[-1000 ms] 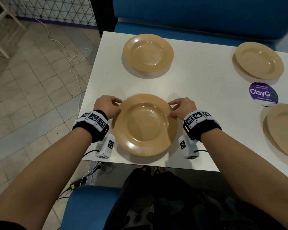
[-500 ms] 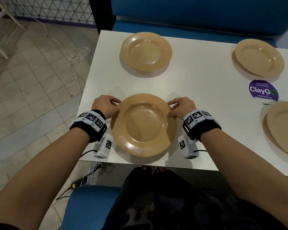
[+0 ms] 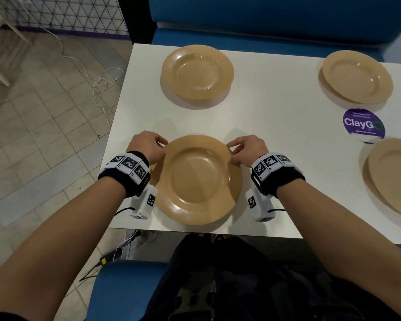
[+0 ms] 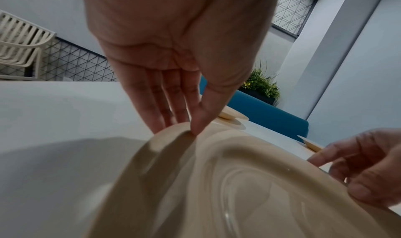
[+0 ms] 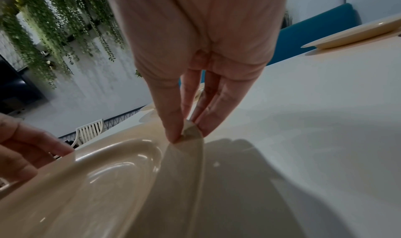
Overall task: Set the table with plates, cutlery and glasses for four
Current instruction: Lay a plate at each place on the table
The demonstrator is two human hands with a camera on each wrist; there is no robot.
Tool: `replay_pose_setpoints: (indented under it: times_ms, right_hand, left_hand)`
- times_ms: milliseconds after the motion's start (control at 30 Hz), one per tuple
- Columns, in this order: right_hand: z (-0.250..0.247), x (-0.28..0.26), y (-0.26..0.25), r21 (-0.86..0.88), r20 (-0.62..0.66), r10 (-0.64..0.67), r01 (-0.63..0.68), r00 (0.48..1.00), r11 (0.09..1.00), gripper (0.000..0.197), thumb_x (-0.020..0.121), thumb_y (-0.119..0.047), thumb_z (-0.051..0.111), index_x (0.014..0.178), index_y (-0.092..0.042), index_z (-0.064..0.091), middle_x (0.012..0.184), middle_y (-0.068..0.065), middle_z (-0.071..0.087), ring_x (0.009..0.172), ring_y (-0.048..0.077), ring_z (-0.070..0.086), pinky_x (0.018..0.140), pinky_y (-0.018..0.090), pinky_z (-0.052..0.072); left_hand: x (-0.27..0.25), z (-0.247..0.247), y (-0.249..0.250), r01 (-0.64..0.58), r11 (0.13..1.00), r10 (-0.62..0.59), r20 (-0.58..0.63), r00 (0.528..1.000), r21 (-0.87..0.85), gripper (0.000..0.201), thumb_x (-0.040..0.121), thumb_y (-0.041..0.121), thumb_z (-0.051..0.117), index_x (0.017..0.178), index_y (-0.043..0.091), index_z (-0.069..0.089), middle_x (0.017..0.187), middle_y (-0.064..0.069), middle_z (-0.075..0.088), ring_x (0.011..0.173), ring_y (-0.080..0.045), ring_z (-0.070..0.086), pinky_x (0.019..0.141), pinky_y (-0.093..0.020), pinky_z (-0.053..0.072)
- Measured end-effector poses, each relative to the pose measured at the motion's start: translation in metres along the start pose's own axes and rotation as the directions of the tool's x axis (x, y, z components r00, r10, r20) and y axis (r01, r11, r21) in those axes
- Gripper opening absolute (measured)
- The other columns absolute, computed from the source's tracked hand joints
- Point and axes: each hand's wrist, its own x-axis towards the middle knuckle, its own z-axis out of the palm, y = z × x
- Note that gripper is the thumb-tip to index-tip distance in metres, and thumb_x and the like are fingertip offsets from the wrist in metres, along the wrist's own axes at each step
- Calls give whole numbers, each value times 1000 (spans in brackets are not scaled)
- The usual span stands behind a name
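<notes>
A tan plate (image 3: pixel 200 179) lies on the white table (image 3: pixel 276 117) near its front edge. My left hand (image 3: pixel 148 147) pinches the plate's left rim, thumb on top and fingers beneath, as the left wrist view shows on the plate (image 4: pixel 217 190). My right hand (image 3: pixel 245 149) pinches the right rim the same way, seen on the plate (image 5: pixel 108 181) in the right wrist view. Three more tan plates sit on the table: far left (image 3: pixel 197 71), far right (image 3: pixel 357 76), near right (image 3: pixel 394 174). No cutlery or glasses are in view.
A round purple ClayGo sticker (image 3: pixel 364 125) sits between the two right plates. Blue bench seats (image 3: pixel 264 19) stand behind the table and beneath me. A white cable (image 3: pixel 97 82) trails over the tiled floor to the left.
Both hands stay on the near plate's rim; hands and plate have barely shifted. The head view has tilted slightly.
</notes>
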Motion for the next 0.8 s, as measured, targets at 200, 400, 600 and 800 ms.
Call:
replay_pose_setpoints:
  times_ms: [200, 400, 600, 800]
  right_hand:
    - [-6, 4, -1, 22, -19, -17, 17, 1000, 1000, 44, 69, -15, 79, 111, -22, 67, 100, 3, 71, 83, 15, 61, 89, 29, 52]
    - [-56, 8, 9, 95, -122, -23, 35, 992, 995, 40, 78, -22, 74, 117, -21, 64, 106, 1, 69, 89, 11, 57, 81, 21, 43]
    - [-136, 14, 73, 198, -265, 76, -23, 961, 980, 43, 79, -25, 72, 120, -21, 61, 110, 0, 68, 98, 14, 59, 83, 21, 41]
    - [-231, 21, 186, 161, -323, 131, -82, 937, 983, 46, 76, -25, 74, 120, -19, 62, 108, 2, 68, 106, 18, 61, 92, 26, 44]
  left_hand:
    - [-3, -4, 17, -42, 999, 43, -53, 998, 11, 35, 79, 21, 65, 113, 26, 66, 112, 4, 67, 104, -16, 61, 90, -29, 47]
    - [1, 1, 91, -193, 965, 175, -110, 978, -178, 37, 82, 20, 64, 119, 22, 61, 116, 3, 64, 106, -13, 57, 87, -20, 39]
    - [-5, 63, 208, -304, 902, 320, 2, 948, -306, 41, 84, 22, 65, 124, 21, 55, 117, 1, 61, 101, -12, 55, 90, -25, 44]
    - [-34, 169, 334, -321, 892, 375, 126, 918, -317, 45, 82, 27, 67, 126, 24, 53, 118, 3, 61, 106, -15, 58, 91, -27, 47]
